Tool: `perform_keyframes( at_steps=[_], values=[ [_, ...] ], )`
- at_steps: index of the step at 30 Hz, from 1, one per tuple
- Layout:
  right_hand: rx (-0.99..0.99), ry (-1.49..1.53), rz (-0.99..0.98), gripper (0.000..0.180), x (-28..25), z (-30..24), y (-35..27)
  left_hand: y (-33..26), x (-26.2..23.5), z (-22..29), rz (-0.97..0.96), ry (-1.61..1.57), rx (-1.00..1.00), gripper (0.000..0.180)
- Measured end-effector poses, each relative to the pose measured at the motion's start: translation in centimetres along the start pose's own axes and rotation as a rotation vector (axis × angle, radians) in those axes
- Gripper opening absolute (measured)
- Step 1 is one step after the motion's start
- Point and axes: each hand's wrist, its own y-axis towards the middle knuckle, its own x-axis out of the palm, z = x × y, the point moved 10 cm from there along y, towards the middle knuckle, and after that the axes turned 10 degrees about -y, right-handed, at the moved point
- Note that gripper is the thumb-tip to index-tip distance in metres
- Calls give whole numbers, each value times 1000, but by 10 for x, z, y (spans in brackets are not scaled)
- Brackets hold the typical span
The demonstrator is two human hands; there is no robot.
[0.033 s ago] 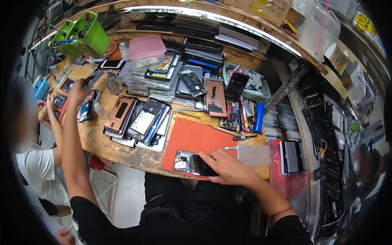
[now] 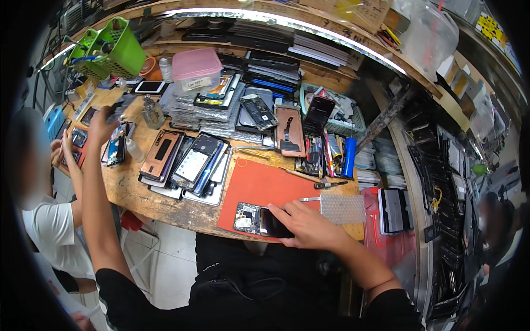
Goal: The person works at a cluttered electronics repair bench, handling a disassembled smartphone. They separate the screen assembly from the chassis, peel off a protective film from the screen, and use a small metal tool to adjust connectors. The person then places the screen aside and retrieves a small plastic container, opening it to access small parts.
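My right hand (image 2: 309, 225) grips the right end of an opened phone (image 2: 247, 218), thumb at the near edge and fingers over the dark glossy part. Bare circuitry shows at the phone's left end. The phone lies on an orange-red mat (image 2: 256, 185) near the bench's front edge. Far out at the left, my stretched left arm ends in my left hand (image 2: 100, 128), its fingers closed around a small dark thing too unclear to name. Beside that hand are phone parts (image 2: 116, 146) and a small white bottle (image 2: 133, 149).
Stacked phone housings (image 2: 193, 160) lie left of the mat. Behind them stand wrapped stacks under a pink-lidded box (image 2: 196, 69). Screwdrivers and a blue cylinder (image 2: 349, 157) are at right, near bubble wrap (image 2: 342, 208). A co-worker (image 2: 52, 220) works at the left, near a green basket (image 2: 118, 49).
My left hand has shifted slightly to the left. The view has moved a little; my right hand stays on the phone.
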Motion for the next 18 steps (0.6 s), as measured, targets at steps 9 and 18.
perform_keyframes(
  at_steps=[9, 18],
  values=[
    [42, -49, 198, 80, -56, 45, -1, -161, -118, 6, 257, -212, 100, 68],
    [326, 56, 391, 79, -96, 160, -12, -290, 32, 184, -272, -2162, -108, 76]
  ],
)
